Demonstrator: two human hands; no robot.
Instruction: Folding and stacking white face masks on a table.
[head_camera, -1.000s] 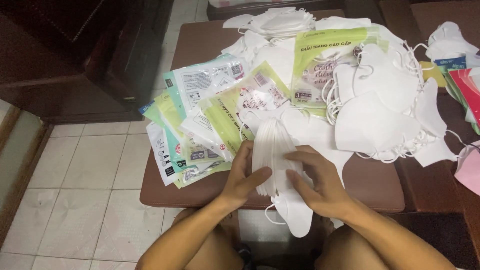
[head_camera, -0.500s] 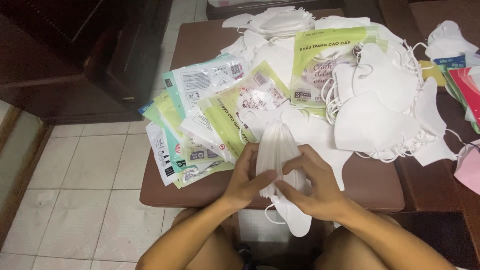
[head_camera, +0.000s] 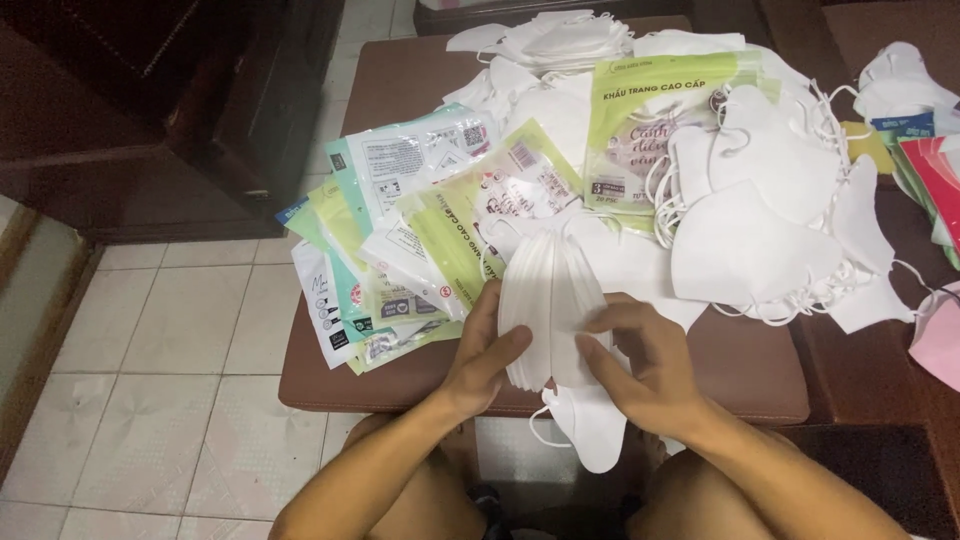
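A stack of folded white face masks (head_camera: 548, 290) stands on edge at the near side of a brown table (head_camera: 750, 370). My left hand (head_camera: 482, 352) presses its left face. My right hand (head_camera: 645, 362) holds its right face, fingers spread over the masks. One more white mask (head_camera: 590, 430) with an ear loop hangs below the stack, over the table's front edge. Both hands grip the same stack.
A fan of flat green and white mask packets (head_camera: 400, 240) lies left of the stack. A heap of loose white masks (head_camera: 760, 220) covers the right and far side. Coloured packets (head_camera: 930, 170) lie at the right edge. Dark wooden furniture (head_camera: 150, 110) stands left, above tiled floor (head_camera: 150, 400).
The mask stack has been raised and turned more upright between my hands. My fingers have shifted along its sides. The piles on the table have not moved.
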